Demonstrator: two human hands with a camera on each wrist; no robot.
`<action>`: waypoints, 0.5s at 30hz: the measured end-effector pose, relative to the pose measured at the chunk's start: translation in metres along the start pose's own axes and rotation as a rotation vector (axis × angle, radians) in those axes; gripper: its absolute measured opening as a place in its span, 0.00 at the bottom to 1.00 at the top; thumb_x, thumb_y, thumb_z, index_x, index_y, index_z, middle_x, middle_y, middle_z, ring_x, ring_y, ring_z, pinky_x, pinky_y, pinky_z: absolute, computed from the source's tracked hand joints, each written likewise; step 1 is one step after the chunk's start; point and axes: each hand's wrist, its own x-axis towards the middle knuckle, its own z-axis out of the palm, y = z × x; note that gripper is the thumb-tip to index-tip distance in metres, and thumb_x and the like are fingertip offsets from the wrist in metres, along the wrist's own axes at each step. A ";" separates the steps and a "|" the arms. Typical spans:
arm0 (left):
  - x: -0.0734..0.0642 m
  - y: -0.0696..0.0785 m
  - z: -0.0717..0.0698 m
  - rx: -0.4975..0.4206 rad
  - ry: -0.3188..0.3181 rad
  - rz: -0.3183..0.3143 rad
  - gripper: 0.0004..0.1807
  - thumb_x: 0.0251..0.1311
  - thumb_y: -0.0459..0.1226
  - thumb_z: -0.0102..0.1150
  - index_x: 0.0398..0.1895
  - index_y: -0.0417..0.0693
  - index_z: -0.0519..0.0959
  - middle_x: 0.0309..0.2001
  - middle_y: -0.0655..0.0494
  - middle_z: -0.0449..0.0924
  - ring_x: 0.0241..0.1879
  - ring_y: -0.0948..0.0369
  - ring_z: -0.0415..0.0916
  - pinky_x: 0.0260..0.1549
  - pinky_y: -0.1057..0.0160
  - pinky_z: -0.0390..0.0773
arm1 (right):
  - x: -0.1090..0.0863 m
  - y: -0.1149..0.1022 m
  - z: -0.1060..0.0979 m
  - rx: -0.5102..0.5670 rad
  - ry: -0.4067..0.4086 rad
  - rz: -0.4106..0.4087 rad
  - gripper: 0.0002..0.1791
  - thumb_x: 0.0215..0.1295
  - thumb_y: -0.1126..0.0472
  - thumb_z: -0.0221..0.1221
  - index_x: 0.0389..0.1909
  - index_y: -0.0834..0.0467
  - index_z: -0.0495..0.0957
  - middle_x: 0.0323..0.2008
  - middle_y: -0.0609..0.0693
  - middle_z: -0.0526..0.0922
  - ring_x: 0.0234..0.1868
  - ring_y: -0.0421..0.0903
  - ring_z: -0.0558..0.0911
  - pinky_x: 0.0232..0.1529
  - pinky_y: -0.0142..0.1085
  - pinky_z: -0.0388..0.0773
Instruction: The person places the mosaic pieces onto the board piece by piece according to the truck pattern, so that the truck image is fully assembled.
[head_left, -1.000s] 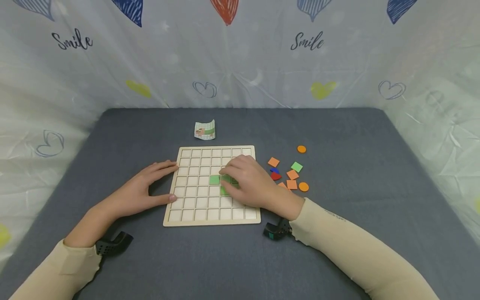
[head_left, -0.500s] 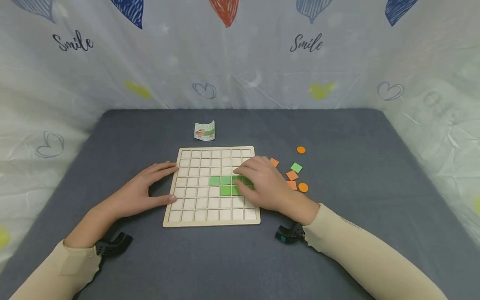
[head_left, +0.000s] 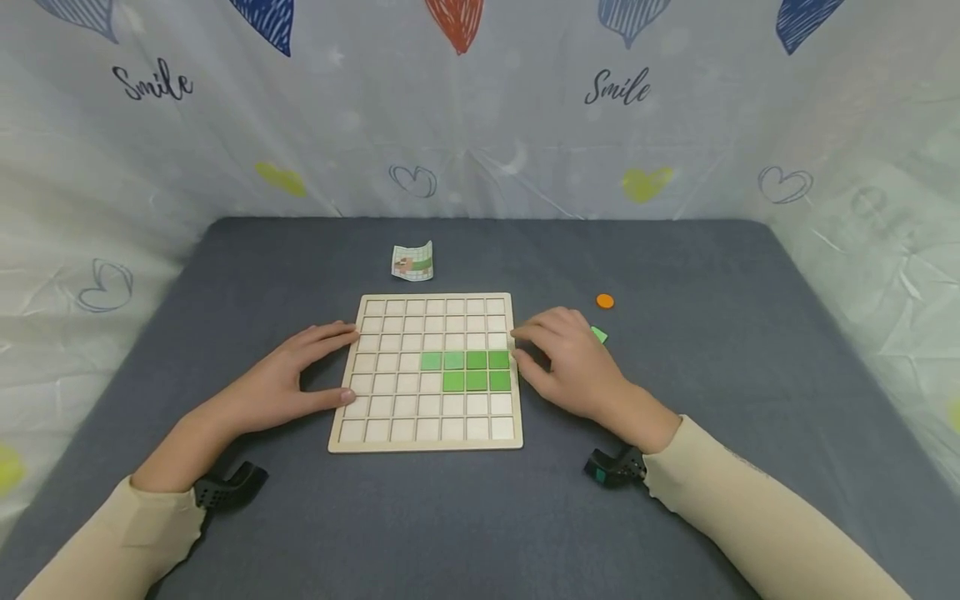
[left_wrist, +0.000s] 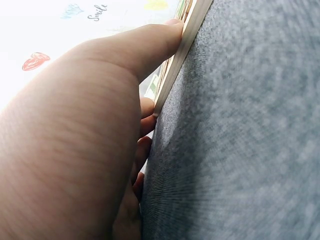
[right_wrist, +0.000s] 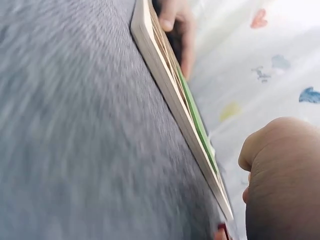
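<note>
A wooden grid board point(head_left: 401, 407) lies flat on the grey cloth. Two rows of green square tiles point(head_left: 476, 360) fill cells on its right side. My left hand point(head_left: 303, 375) rests against the board's left edge, thumb and fingers spread apart; the left wrist view shows the thumb point(left_wrist: 165, 37) on the rim. Just past the right edge hovers my right hand point(head_left: 576, 365), its fingers loosely bent, with nothing seen between them. It hides most of the loose pieces; a green tile point(head_left: 599, 334) peeks out beyond it.
An orange disc point(head_left: 605, 301) lies behind the right hand. Beyond the board stands a small curled picture card point(head_left: 412, 261). A red piece point(right_wrist: 223, 231) shows low in the right wrist view. A printed curtain point(head_left: 480, 125) hangs behind the table.
My right hand has moved right, off the green tiles to over the loose pieces, uncovering the full green rows and covering several orange pieces. The left hand stays on the board's edge.
</note>
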 end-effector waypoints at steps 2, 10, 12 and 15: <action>0.000 -0.001 0.001 0.000 0.005 -0.001 0.49 0.67 0.57 0.77 0.86 0.56 0.66 0.86 0.51 0.58 0.86 0.37 0.45 0.76 0.24 0.52 | -0.003 0.004 -0.003 -0.010 -0.002 0.018 0.12 0.74 0.60 0.68 0.53 0.61 0.90 0.49 0.53 0.89 0.53 0.54 0.82 0.54 0.53 0.77; 0.002 -0.006 0.003 0.010 -0.002 0.009 0.50 0.66 0.58 0.76 0.87 0.56 0.65 0.86 0.50 0.57 0.85 0.36 0.45 0.74 0.22 0.53 | -0.019 0.023 -0.015 -0.031 0.073 0.022 0.13 0.71 0.63 0.70 0.52 0.64 0.90 0.49 0.56 0.90 0.52 0.57 0.84 0.56 0.56 0.78; 0.002 -0.006 0.003 0.009 0.004 0.011 0.50 0.66 0.58 0.77 0.87 0.56 0.65 0.86 0.51 0.58 0.85 0.36 0.46 0.74 0.23 0.54 | -0.023 0.028 -0.018 -0.032 0.087 0.030 0.13 0.70 0.63 0.70 0.51 0.64 0.90 0.49 0.56 0.90 0.50 0.56 0.85 0.55 0.55 0.78; 0.002 -0.005 0.003 0.012 0.007 0.015 0.49 0.67 0.58 0.76 0.86 0.57 0.65 0.86 0.51 0.58 0.85 0.36 0.46 0.74 0.23 0.54 | -0.028 0.034 -0.024 -0.030 0.087 0.065 0.12 0.70 0.63 0.69 0.50 0.64 0.90 0.48 0.55 0.90 0.49 0.55 0.85 0.51 0.54 0.76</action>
